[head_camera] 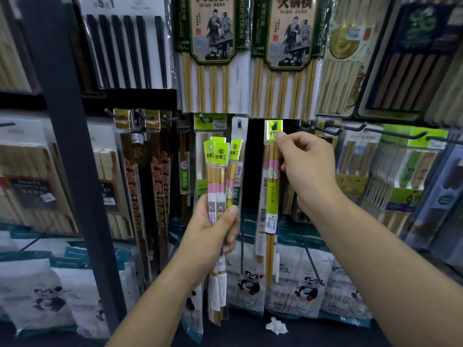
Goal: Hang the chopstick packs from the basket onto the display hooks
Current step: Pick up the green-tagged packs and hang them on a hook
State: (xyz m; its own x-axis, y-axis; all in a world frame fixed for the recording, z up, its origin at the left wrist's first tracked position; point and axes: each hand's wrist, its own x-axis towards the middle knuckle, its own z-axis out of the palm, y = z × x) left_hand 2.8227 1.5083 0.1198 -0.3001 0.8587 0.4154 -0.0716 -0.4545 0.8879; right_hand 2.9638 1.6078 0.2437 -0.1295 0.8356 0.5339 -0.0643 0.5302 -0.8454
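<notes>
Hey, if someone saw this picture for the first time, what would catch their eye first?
Mid-frame, the right hand pinches the bright green header of a pack at a hook, centre right. Just left of it, the left hand grips a bundle of like packs upright. Above them hang two large packs with drawn figures.

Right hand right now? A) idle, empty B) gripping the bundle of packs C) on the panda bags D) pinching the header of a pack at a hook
D: the right hand pinches the green header of a chopstick pack at the hook, while the left hand grips the bundle.
</notes>
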